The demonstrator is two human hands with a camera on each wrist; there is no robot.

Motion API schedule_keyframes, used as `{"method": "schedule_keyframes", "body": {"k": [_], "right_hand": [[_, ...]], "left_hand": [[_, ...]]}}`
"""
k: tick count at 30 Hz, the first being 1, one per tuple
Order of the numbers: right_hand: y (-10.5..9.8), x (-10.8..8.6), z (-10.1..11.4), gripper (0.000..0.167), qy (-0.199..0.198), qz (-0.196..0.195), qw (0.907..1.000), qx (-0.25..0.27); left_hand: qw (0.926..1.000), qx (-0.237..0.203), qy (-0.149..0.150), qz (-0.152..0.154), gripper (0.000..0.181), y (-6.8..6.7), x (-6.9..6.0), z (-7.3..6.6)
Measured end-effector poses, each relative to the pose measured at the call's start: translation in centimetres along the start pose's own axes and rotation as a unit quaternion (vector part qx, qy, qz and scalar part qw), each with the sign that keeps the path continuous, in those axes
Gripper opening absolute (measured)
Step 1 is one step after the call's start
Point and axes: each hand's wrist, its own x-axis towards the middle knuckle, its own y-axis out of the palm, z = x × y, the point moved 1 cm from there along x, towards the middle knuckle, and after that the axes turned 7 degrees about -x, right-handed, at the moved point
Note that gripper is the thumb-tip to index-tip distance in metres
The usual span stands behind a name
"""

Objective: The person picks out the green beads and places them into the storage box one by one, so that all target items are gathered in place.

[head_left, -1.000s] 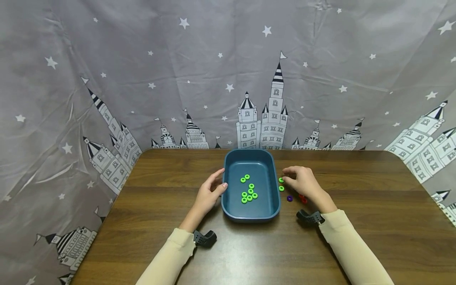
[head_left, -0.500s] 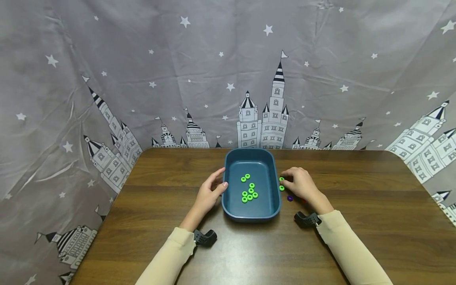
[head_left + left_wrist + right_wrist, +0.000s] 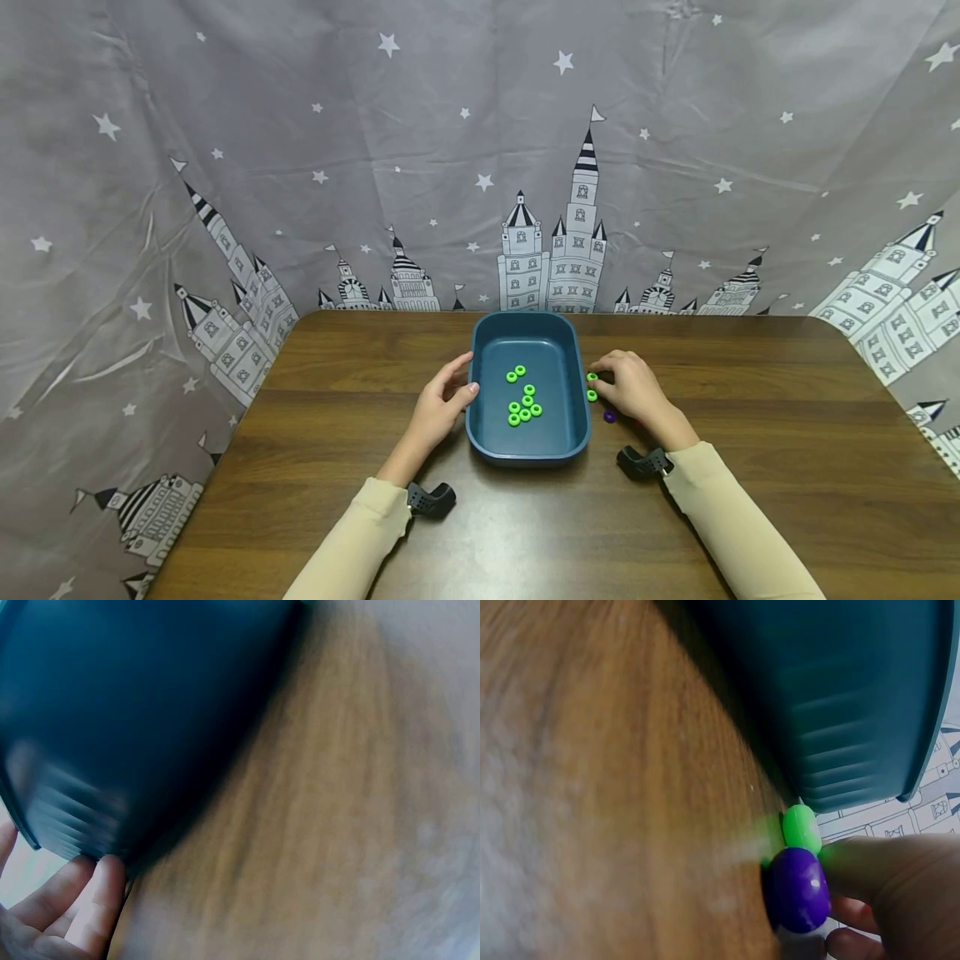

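Note:
A deep blue plastic bin (image 3: 529, 460) stands on the table, with several small green rings (image 3: 527, 402) on its floor. My left hand (image 3: 437, 408) rests its fingertips against the bin's left outer wall, thumb at the rim; the left wrist view shows the fingertips (image 3: 101, 881) touching the wall low down. Right of the bin, my right hand (image 3: 632, 387) pinches a green ring (image 3: 592, 377) between thumb and forefinger. Another green ring (image 3: 592, 396) lies just in front of it. Nearer still is a purple ring (image 3: 801, 891), close beside the right hand's fingers.
The brown wooden table (image 3: 337, 358) runs back to a grey curtain (image 3: 420, 150) printed with castles and stars. A black wrist camera (image 3: 643, 462) sits on the right wrist and another camera (image 3: 431, 502) on the left.
My right hand has moved slightly left and closed in on the farther green ring, and its wrist now hides the red rings seen earlier. The left hand and bin have stayed put.

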Motion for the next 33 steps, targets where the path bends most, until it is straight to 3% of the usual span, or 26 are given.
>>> {"method": "schedule_keyframes", "body": {"k": [28,33], "right_hand": [[-0.6,0.2,0.0,0.018,0.022,0.008,0.9997,0.006],[-1.1,0.2,0.1,0.016,0.023,-0.005,0.9996,0.014]], "left_hand": [[0.9999,0.01,0.001,-0.004,0.052,0.1,0.1,0.0],[1.0,0.008,0.002,-0.004,0.052,0.0,0.1,0.0]]}}
